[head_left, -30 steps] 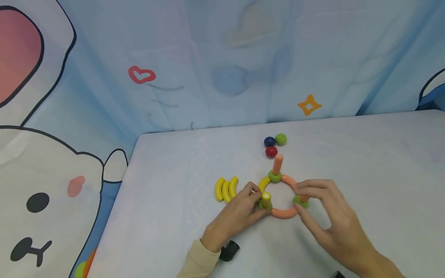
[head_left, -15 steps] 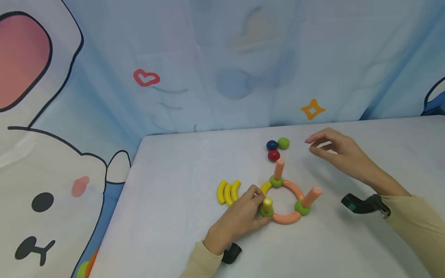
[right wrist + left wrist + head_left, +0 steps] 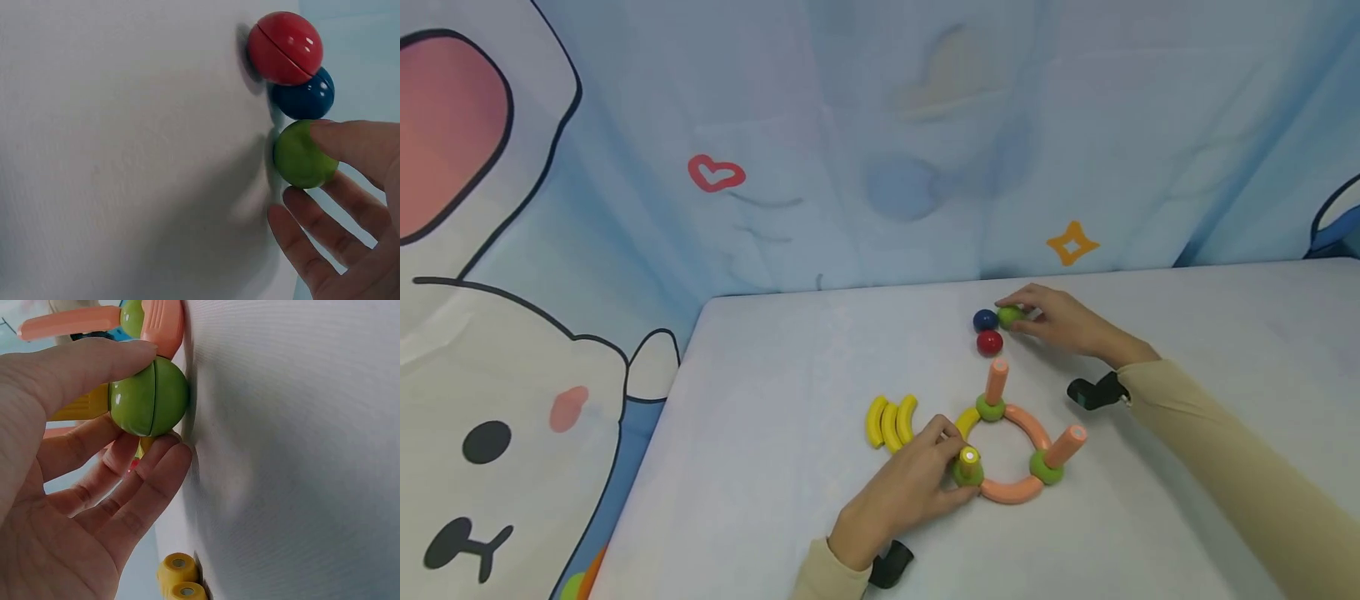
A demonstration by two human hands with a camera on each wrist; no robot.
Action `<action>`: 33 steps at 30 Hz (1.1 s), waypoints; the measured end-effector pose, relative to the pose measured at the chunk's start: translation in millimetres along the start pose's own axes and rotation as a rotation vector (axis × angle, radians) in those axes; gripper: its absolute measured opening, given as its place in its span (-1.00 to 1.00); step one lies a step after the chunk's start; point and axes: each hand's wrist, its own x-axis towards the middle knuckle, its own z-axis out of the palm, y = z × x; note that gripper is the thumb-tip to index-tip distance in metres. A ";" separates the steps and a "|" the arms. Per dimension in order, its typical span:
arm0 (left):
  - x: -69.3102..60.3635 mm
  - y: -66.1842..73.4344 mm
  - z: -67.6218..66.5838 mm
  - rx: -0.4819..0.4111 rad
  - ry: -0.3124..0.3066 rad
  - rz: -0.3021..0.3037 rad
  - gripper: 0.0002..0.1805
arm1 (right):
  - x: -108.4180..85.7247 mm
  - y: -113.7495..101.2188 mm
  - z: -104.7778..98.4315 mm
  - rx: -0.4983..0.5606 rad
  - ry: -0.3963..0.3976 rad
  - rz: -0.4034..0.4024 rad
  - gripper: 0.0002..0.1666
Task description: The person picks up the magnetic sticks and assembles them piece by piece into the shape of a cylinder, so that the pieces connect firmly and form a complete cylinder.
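Observation:
In the head view, my left hand (image 3: 904, 492) holds the green ball (image 3: 150, 400) at the ring's near-left corner. A short yellow rod (image 3: 969, 460) stands up from that ball. The left wrist view shows the thumb on one side of it and fingers on the other. The ring joins green balls with curved orange rods (image 3: 1011, 492) and one curved yellow rod (image 3: 967, 422); two straight orange rods (image 3: 996, 382) rise from its other balls. At the back, my right hand (image 3: 1063, 323) pinches a loose green ball (image 3: 303, 156) between thumb and fingers.
A blue ball (image 3: 985, 321) and a red ball (image 3: 989, 342) lie beside the loose green one. Several curved yellow rods (image 3: 891, 425) lie side by side left of the ring. A patterned blue curtain (image 3: 850, 167) hangs behind the white table (image 3: 760, 500).
My right hand has left the ring's right corner, moved up and back, then left to the loose green ball, which it now pinches. My left hand stays at its corner ball.

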 end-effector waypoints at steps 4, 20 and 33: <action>1.6 0.6 -0.2 -0.010 -0.007 0.004 -0.66 | -4.1 1.8 0.7 -0.013 0.007 -0.003 -0.69; 1.9 -1.2 -4.1 -0.026 -0.001 -0.004 -0.70 | -44.3 -29.2 -26.8 -0.027 0.113 -0.020 -0.64; 2.7 -2.5 -4.9 -0.042 -0.020 -0.038 -0.66 | -49.5 -98.9 -29.3 0.058 0.096 -0.447 -0.41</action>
